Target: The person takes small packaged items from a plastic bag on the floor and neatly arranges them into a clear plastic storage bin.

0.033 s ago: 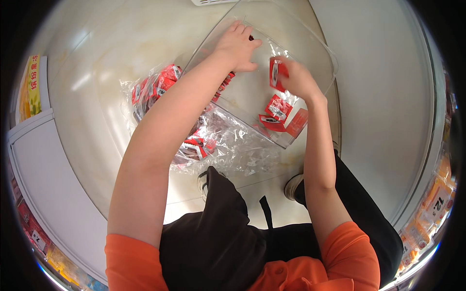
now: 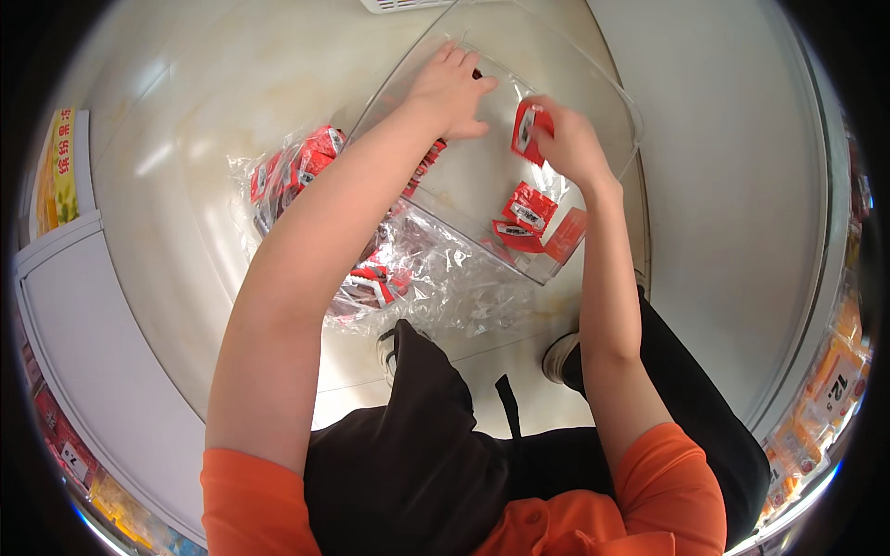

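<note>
1. Right hand [image 2: 570,144]: fingers closed in a pinch around one small red packet [image 2: 528,130], held upright just above the inside of the clear plastic bin [image 2: 612,88].
2. Left hand [image 2: 451,88]: spread flat, palm down, fingers extended and resting on the bin's far inner side. It grips nothing; it appears to steady the bin.
3. Judgement on technique: the packet is best kept pinched by its edge and lowered flat beside the others, so that the stack stays tidy. The left hand's pressure should stay even so the light bin does not slide on the smooth floor.
4. Bin contents: a few red packets [image 2: 528,222] lie loosely overlapped in the near right corner, against the wall. A dark red strip [image 2: 426,167] shows at the left wall under the forearm; what it is cannot be told. The rest of the bin floor is bare.
5. Outside the bin, to its left and just beside it: a crumpled clear plastic bag [image 2: 445,278] lies open on the pale floor [image 2: 176,167], with more red packets [image 2: 297,167] inside, some partly hidden by the left forearm.
6. Periphery: shelf edges with coloured goods [image 2: 834,371] along the rim, well apart from the work.
</note>
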Motion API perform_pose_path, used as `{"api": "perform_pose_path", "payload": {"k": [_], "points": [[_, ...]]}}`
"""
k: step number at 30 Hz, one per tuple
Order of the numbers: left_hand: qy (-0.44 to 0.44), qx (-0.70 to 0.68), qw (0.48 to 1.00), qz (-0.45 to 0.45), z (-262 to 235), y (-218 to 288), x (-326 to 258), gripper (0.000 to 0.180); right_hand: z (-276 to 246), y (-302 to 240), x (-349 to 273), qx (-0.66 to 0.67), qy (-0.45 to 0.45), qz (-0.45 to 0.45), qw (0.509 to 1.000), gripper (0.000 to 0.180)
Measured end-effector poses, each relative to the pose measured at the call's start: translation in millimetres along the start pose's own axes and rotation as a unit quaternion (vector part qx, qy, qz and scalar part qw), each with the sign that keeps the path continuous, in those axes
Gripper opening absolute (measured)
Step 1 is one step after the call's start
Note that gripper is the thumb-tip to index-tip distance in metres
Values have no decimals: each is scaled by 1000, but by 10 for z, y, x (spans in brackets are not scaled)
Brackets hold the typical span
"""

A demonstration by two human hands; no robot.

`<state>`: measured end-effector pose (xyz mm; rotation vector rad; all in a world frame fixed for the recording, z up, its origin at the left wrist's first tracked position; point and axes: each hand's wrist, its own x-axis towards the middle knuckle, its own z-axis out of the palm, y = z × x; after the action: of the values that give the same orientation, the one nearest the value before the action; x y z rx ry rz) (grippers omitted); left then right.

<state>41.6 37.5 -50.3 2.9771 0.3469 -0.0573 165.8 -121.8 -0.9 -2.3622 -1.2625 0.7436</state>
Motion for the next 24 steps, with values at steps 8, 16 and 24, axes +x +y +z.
{"api": "perform_pose_path", "payload": {"k": [8,16,24], "points": [[-13,14,1000,-13,-75,37,16,57,615,215,536,214,279,2,936,19],[18,19,1000,-2,-31,7,-30,59,822,129,560,137,215,-64,965,24],[-27,0,999,28,-55,-21,19,68,604,112,705,29,73,-75,994,30]]}}
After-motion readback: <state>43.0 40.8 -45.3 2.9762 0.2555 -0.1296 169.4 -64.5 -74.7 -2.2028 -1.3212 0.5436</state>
